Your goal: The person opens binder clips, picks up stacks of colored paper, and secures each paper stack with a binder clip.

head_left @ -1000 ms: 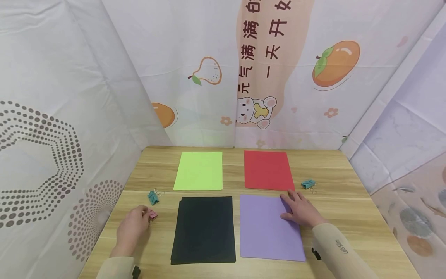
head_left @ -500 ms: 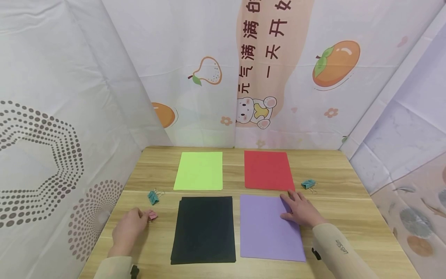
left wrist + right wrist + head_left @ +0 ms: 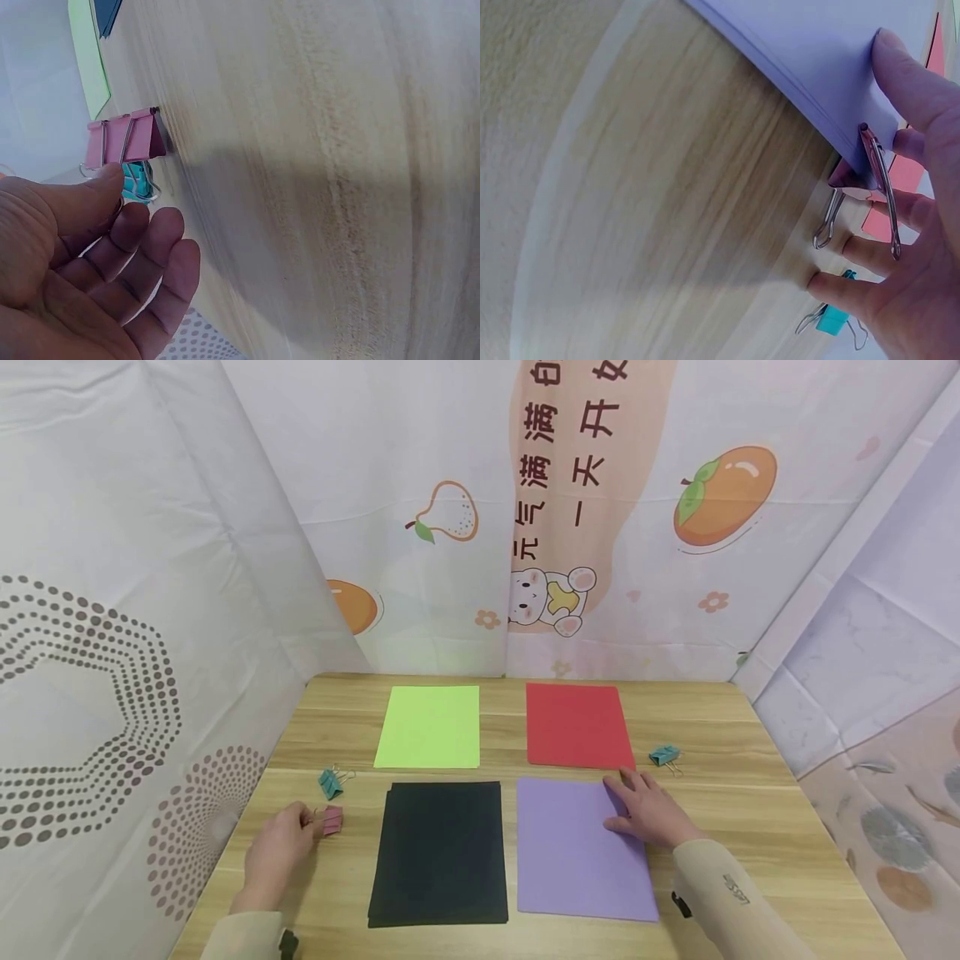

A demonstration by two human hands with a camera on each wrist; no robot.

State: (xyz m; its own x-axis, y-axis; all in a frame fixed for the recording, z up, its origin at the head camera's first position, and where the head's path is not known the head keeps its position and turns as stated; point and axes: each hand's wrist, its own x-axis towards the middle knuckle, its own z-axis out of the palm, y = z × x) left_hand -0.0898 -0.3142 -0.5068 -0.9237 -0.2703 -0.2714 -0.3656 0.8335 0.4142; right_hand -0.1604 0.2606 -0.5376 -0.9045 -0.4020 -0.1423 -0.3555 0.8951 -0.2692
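- Tabletop [image 3: 592, 941]: near edge cut off, head view.
- Clip [image 3: 845, 178] on purple stack [image 3: 573, 860]: hidden by right hand [image 3: 651, 814], head view.
- Pink clip [image 3: 332, 820], toward tabletop's left edge: handle partly behind left hand's [image 3: 277, 850] thumb.
- Teal clip [image 3: 136, 181]: partly behind pink one, left wrist view.
- Right sleeve [image 3: 712, 881]: lettering too small.
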